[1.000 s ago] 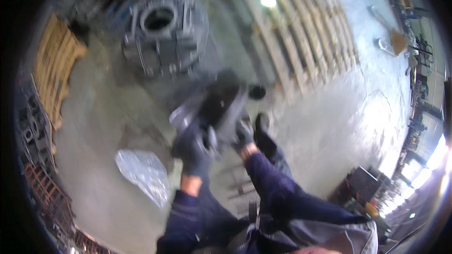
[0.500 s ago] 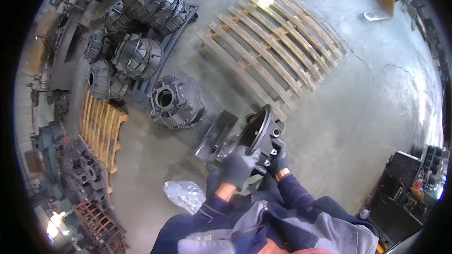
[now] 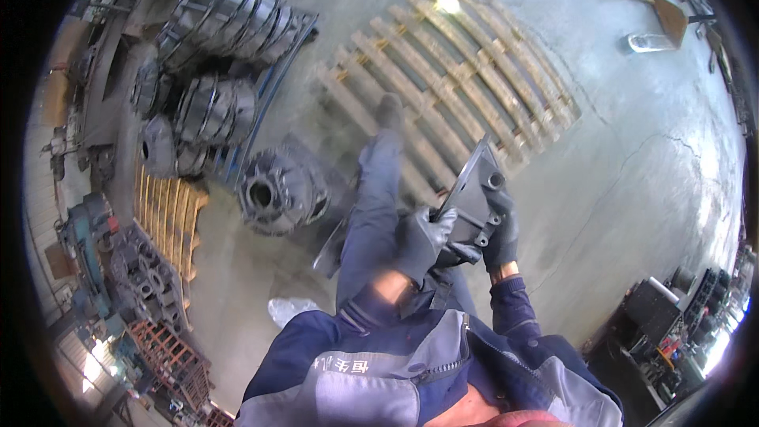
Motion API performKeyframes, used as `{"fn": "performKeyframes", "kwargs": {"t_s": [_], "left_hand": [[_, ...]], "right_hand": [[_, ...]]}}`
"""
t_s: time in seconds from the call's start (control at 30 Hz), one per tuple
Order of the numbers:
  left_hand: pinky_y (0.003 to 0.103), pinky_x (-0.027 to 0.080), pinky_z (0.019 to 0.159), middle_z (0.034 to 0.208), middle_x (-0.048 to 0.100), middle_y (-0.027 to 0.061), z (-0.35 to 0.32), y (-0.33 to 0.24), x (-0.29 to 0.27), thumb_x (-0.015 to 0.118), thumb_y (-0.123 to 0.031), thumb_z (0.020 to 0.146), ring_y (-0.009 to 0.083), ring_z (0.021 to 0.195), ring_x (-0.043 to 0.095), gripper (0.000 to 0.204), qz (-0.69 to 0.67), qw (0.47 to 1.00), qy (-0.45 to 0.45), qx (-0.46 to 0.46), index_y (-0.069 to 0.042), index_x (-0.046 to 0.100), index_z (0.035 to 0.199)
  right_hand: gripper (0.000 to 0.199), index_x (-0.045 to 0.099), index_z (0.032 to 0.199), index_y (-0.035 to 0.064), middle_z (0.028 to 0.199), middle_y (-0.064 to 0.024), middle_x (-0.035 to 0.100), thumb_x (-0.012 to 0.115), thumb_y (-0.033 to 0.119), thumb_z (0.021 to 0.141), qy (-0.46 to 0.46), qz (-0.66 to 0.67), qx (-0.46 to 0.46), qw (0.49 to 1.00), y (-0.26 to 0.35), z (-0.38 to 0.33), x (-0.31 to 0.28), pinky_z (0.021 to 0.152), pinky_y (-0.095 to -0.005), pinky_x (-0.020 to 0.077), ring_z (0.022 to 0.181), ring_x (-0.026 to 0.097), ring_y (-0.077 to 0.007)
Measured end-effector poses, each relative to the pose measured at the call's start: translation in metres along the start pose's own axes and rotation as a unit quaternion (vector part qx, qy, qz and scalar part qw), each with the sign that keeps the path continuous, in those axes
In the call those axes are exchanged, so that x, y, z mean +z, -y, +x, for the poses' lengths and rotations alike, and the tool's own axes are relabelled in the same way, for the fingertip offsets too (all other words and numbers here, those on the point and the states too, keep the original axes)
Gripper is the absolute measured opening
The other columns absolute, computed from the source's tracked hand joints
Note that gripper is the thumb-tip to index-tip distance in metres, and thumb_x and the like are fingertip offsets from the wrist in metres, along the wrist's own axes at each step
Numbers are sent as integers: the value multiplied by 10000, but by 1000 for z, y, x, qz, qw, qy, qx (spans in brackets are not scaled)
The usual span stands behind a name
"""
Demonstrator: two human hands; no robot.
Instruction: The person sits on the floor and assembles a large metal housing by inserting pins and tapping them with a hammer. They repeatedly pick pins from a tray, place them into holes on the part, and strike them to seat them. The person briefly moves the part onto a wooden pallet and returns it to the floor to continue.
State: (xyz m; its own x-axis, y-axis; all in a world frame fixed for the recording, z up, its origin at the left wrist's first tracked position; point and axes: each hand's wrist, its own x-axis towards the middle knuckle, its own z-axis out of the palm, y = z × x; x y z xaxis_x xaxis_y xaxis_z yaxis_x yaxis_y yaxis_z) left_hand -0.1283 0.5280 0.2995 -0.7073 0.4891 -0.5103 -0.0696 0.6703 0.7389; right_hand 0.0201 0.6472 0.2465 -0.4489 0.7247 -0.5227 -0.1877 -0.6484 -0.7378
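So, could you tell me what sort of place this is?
Probably a metalworking shop or foundry yard: ribbed metal housings on a concrete floor, a wooden pallet, and both gloved hands carrying a grey casting.

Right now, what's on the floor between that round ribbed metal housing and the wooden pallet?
In the head view, the person's own leg crosses the stretch between the round housing and the wooden pallet; otherwise only concrete floor shows there.

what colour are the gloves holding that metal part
Dark grey, on both the left hand and right hand; head view.
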Motion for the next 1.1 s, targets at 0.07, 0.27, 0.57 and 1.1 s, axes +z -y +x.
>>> {"fn": "performKeyframes", "kwargs": {"t_s": [0.07,0.27,0.57,1.1], "left_hand": [[458,551,684,765,726,186,55,-32,-2,768,-413,889,350,729,725,367,-57,997,42,-31,-50,736,919],[371,527,646,717,713,105,206,-158,-54,776,-286,912,186,681,685,286,-1,994,108,1,-3,733,918],[417,548,640,780,733,157,340,-319,-81,789,-384,874,296,679,719,344,-19,989,118,85,-49,744,936],[418,558,743,849,740,172,632,-430,21,766,-388,873,320,776,719,351,168,983,32,66,-49,764,967]], "right_hand": [[476,601,1399,75,1393,-64,620,411,397,1106,-20,-92,-19,995,30,44,29,1106,-337,428,1276,564,-169],[452,606,1387,62,1370,-79,639,402,340,1097,-89,-194,-82,974,102,168,139,1109,-377,443,1258,586,-194],[412,629,1353,71,1329,-80,670,475,327,1069,-161,65,-72,982,169,309,232,1090,-384,474,1215,622,-210],[484,568,1430,101,1356,-103,647,515,410,1061,-103,231,95,963,245,614,215,1031,-476,531,1228,629,-287]]}}
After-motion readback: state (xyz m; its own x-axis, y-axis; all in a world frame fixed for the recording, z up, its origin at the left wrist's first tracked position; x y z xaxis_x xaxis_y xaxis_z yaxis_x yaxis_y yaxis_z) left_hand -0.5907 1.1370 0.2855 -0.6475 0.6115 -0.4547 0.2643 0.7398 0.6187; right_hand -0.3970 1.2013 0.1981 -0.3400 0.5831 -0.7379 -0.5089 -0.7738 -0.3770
